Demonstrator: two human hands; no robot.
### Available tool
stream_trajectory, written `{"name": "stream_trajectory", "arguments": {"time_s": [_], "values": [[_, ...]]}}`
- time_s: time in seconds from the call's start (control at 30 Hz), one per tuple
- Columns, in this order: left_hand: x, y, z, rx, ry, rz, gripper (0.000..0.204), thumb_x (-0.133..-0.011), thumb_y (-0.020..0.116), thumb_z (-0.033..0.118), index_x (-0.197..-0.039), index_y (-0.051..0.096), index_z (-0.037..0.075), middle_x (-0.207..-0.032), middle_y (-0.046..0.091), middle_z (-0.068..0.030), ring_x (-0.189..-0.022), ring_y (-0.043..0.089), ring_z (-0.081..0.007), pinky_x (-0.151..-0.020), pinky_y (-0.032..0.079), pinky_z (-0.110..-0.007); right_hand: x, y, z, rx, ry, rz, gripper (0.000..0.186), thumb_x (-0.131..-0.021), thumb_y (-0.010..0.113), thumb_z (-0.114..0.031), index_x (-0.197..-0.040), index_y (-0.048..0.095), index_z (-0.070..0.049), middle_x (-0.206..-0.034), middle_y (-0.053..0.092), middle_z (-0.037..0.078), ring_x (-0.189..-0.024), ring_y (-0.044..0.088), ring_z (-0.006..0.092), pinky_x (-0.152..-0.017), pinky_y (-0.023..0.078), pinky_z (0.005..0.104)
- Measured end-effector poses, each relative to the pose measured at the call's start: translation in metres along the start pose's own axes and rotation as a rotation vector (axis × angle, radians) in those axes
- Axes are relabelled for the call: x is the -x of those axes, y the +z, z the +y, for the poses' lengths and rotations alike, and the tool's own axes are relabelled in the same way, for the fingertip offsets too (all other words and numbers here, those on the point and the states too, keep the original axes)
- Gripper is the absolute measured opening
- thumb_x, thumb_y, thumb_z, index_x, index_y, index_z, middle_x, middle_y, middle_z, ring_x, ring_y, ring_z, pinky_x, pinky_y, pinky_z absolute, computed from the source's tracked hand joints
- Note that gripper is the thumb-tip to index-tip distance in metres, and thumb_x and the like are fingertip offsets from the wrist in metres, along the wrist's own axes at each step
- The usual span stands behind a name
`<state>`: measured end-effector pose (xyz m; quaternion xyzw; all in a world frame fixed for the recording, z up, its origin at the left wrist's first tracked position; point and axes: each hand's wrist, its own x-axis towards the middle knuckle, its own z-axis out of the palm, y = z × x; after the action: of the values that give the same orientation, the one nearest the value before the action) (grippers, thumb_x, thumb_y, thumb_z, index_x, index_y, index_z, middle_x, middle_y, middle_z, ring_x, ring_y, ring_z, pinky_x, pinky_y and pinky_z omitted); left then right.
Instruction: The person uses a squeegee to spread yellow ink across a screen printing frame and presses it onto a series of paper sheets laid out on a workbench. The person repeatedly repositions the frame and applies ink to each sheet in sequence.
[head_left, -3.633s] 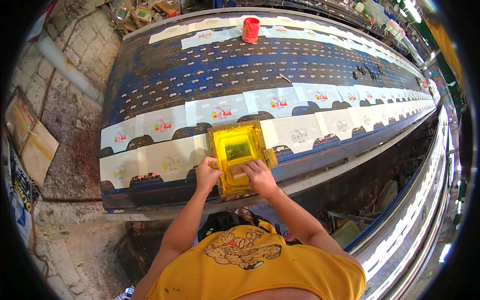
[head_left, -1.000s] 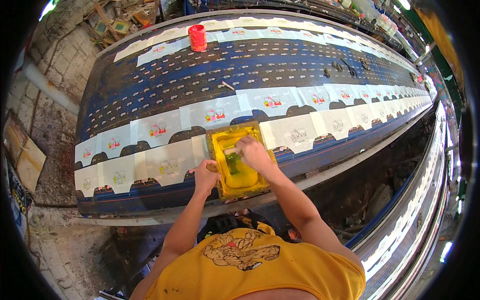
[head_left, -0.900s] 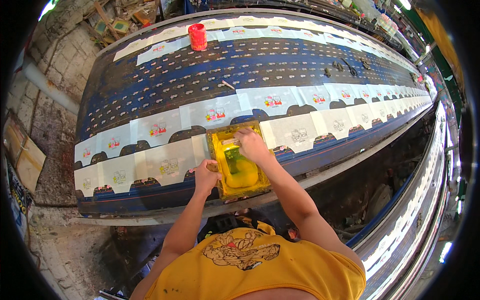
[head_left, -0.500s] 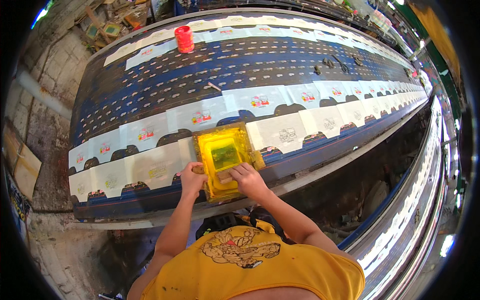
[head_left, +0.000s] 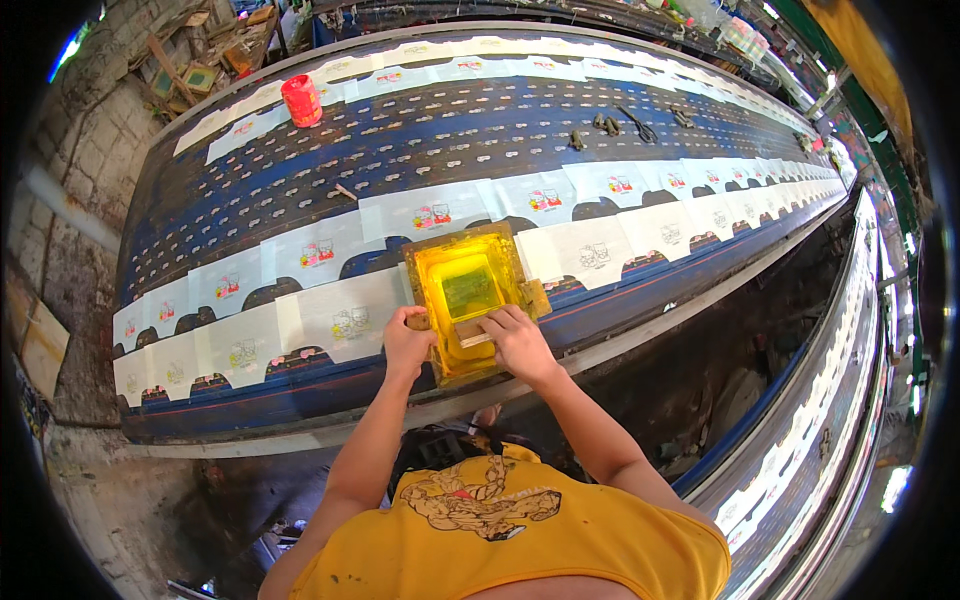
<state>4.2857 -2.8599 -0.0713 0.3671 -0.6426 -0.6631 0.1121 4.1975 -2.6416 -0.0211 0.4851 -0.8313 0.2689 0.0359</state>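
Note:
A screen printing frame [head_left: 425, 275] with yellow ink inside lies tilted over the near row of pale fabric pieces. My left hand [head_left: 407, 345] is closed round a knob-like grip on the frame's left side. Inside the frame, at its near end, my right hand [head_left: 525, 345] grips a wooden squeegee [head_left: 474, 333]. A block [head_left: 535, 298] juts from the frame's right side. Left of the frame a fabric piece [head_left: 345, 300] shows a printed line drawing of two cartoon figures; another such piece [head_left: 585, 258] lies to the right. The fabric beneath the frame is mostly hidden.
The long dark blue printing table [head_left: 300, 225] carries several rows of fabric pieces. Toward its far side stand a red container [head_left: 302, 101] and scissors [head_left: 636, 124] beside small dark objects. A second table [head_left: 800, 480] runs along the right.
The frame, with both hands on it, has shifted one piece to the right along the near row. The piece formerly under it is now uncovered. My view has moved right too.

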Motion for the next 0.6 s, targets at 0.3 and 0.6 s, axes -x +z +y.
{"name": "stream_trajectory", "arguments": {"time_s": [0.3,0.6], "values": [[0.005,0.048,0.010,-0.119,-0.047,-0.009,0.051,-0.065,0.076,-0.009,-0.114,0.068,0.003,-0.098,0.069,-0.0089,-0.076,0.065,-0.0190,-0.061,0.054,-0.036,0.026,-0.007,0.055,-0.040,-0.044,0.030,0.040,-0.076,0.065,0.007,-0.116,0.071,0.000,-0.112,0.070,0.016,-0.111,0.064,0.0377,-0.100,0.054,0.0465],[0.010,0.053,0.022,-0.196,-0.095,-0.013,0.051,-0.069,0.076,-0.008,-0.117,0.067,0.004,-0.090,0.069,-0.0078,-0.071,0.065,-0.0169,-0.058,0.052,-0.035,0.025,-0.015,0.054,-0.069,-0.031,0.023,0.041,-0.075,0.066,0.007,-0.115,0.071,-0.001,-0.112,0.070,0.015,-0.111,0.064,0.0361,-0.099,0.055,0.0450]]}}
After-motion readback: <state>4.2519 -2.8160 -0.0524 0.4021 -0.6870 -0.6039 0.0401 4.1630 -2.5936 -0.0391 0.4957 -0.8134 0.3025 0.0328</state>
